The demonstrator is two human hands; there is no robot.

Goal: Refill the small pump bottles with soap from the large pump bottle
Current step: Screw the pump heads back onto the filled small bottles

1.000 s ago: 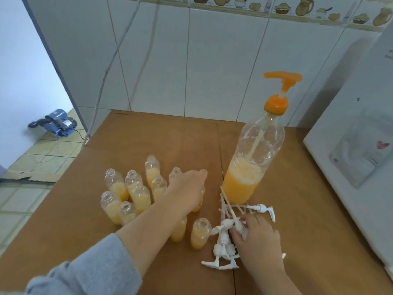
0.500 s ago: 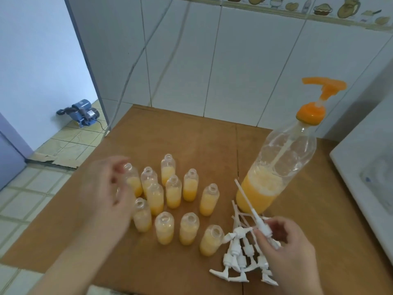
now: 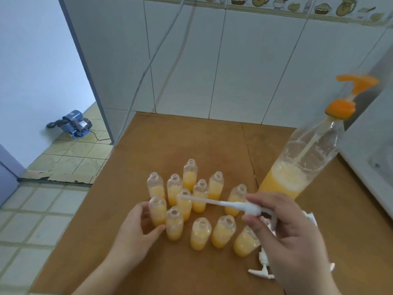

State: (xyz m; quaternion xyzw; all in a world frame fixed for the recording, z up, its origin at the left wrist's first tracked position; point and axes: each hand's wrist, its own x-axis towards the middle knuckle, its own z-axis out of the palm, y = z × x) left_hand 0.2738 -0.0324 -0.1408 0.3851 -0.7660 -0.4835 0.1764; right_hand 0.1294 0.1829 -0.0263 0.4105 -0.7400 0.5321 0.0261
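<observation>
Your left hand point(image 3: 136, 235) curls its fingers point(image 3: 156, 228) and thumb around the small bottle point(image 3: 157, 210) at the 9 o'clock edge of the cluster, gripping it where it stands on the brown table point(image 3: 170, 141). Your right hand point(image 3: 289, 233) pinches a white pump head point(image 3: 251, 208) between thumb and fingertips, holding it in the air with its dip tube point(image 3: 202, 200) lying nearly level and pointing toward 9 o'clock, above the open necks of the cluster. The other small bottles point(image 3: 201, 233) stand upright and uncapped at the table's centre, each holding orange soap in its lower part. The large pump bottle point(image 3: 297, 167) sits at 2 o'clock from the cluster, leaning in the wide-angle view, with orange soap in its lower part and an orange pump top point(image 3: 359, 81). More loose white pumps point(image 3: 263, 267) lie on the table at 5 o'clock, partly hidden under your right hand. A white appliance point(image 3: 372, 145) borders the table at 3 o'clock, and a blue water pump point(image 3: 72, 124) sits on the tiled floor at 10 o'clock.
</observation>
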